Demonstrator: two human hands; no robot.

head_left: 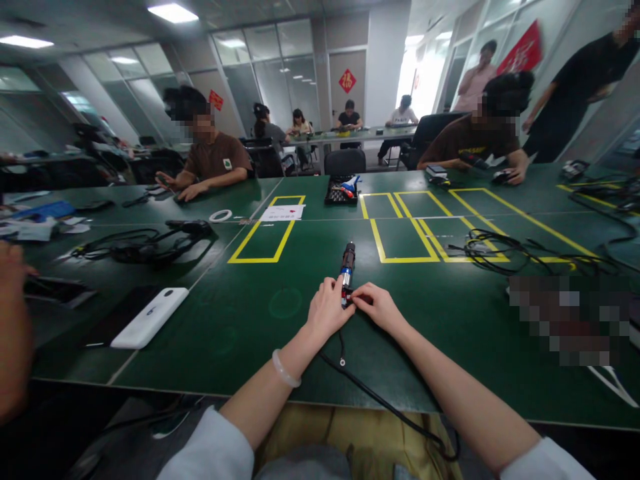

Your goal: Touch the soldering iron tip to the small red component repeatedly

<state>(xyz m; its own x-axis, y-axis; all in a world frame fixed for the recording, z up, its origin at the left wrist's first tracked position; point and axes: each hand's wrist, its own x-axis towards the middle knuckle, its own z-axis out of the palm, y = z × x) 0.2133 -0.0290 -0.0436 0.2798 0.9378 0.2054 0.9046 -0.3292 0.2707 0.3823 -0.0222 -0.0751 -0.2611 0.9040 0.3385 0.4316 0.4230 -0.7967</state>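
A cylindrical corded device [349,259] lies on the green table in front of me, its dark end pointing away. It has a brown-black body, a blue band, a silver section and small red parts at the near end. My left hand [327,307] is closed around that near end. The fingers of my right hand [376,305] pinch close beside the red parts; what they hold is too small to make out. A black cord [385,400] runs from below my hands over the table edge. A short wire with a ring terminal [343,362] hangs beside it.
Yellow tape outlines [404,260] mark the table ahead. A black tray [341,200] with tools stands behind the device. To the left lie a white power bank [150,319] and a cable bundle [150,243]; to the right, black cables [493,247]. Other people sit across the table.
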